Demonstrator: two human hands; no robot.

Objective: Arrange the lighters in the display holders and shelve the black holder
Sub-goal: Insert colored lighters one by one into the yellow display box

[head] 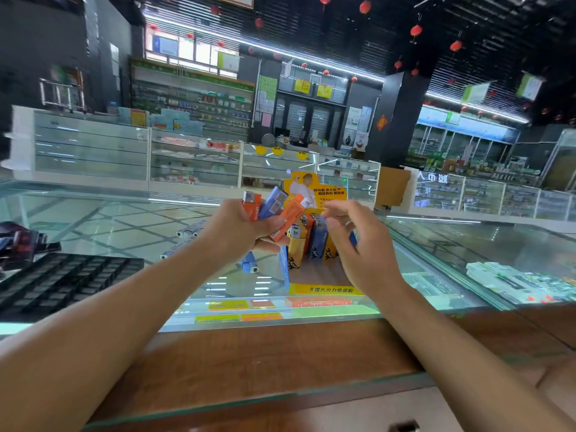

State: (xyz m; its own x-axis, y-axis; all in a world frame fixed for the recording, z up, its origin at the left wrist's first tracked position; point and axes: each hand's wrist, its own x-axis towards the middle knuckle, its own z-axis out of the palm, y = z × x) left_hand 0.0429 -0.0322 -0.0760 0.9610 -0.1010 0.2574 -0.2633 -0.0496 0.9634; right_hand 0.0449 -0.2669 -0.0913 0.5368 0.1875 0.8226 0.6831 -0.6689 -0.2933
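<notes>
Left hand (243, 232) grips three lighters (274, 207) fanned, two orange and one blue, just up-left of the one yellow display box (324, 289). Right hand (358, 244) is over the box, fingers loosely spread and holding nothing. Standing lighters in the box (318, 241): count unclear, partly hidden. One blue lighter (249, 265) lies just left of the box. One black holder (62, 279) sits well left of it.

In front of me, the glass counter (467, 244) carries the yellow display holder (324, 289). A blue lighter (249, 266) lies just left of it. Further left, loose lighters (190, 232) lie flat. Well left sits the black holder (62, 282), and beyond that a dark object (18, 241) I cannot make out.
</notes>
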